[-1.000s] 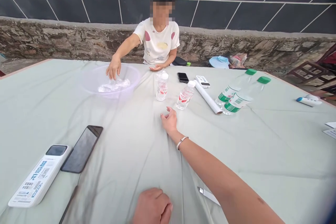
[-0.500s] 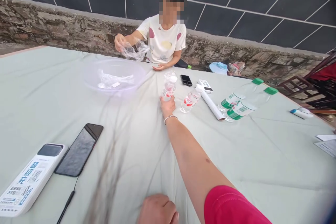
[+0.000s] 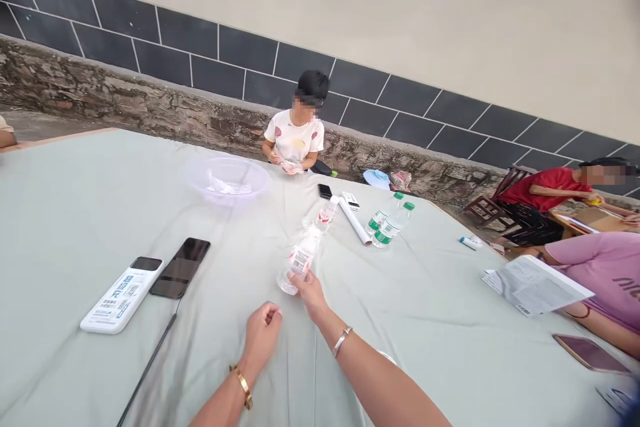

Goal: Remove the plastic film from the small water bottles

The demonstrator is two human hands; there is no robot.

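Note:
My right hand (image 3: 309,295) grips a small clear water bottle with a red label (image 3: 300,260), which tilts on the pale green tablecloth (image 3: 100,213). My left hand (image 3: 263,335) rests close beside it, fingers curled, holding nothing. A gold bangle circles my left wrist and a silver one my right. Another red-labelled bottle (image 3: 326,213) stands farther off. Across the table, a seated person in a white T-shirt (image 3: 295,140) holds crumpled clear plastic film (image 3: 291,167) in both hands. A transparent plastic bowl (image 3: 227,180) with more film inside stands to that person's right.
On the cloth lie a white power bank (image 3: 121,295), a black smartphone (image 3: 180,268), a white paper tube (image 3: 354,220) and two green-capped bottles (image 3: 385,221). Papers (image 3: 537,285) and a person in a pink top (image 3: 605,280) are at right.
My right hand has pulled the bottle toward me, and my left hand has moved up and forward. The view tilted upward. The seated person has brought the film from the bowl to their chest.

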